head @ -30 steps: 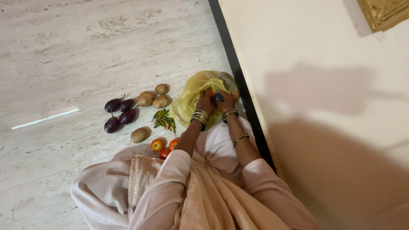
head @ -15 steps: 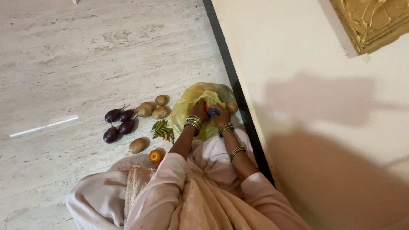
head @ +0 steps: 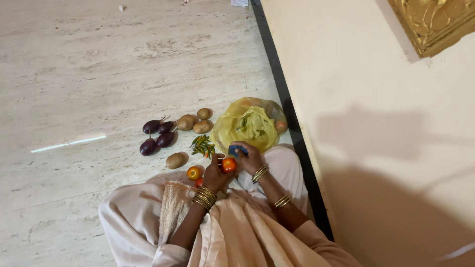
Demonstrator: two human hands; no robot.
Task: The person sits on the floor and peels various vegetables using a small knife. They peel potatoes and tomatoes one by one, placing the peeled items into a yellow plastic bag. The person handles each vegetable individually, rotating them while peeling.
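Note:
I sit on a pale stone floor in light robes. My left hand [head: 216,174] grips an orange-red tomato [head: 228,164] just in front of my lap. Touching it on the right, my right hand [head: 250,159] closes on a small blue object [head: 235,149]; what it is I cannot tell. Both wrists wear gold bangles. Just beyond the hands lies an open yellow plastic bag [head: 247,129] with some green chillies and a pale round vegetable inside.
On the floor left of the bag lie three dark aubergines [head: 156,134], several potatoes [head: 195,122], a bunch of green chillies [head: 202,146] and another tomato [head: 193,173]. A cream wall with a black skirting strip [head: 277,84] runs along the right.
Both hands have drawn back from the bag's mouth toward my lap. The left hand now holds a tomato out in the open. The view has tilted, showing more floor.

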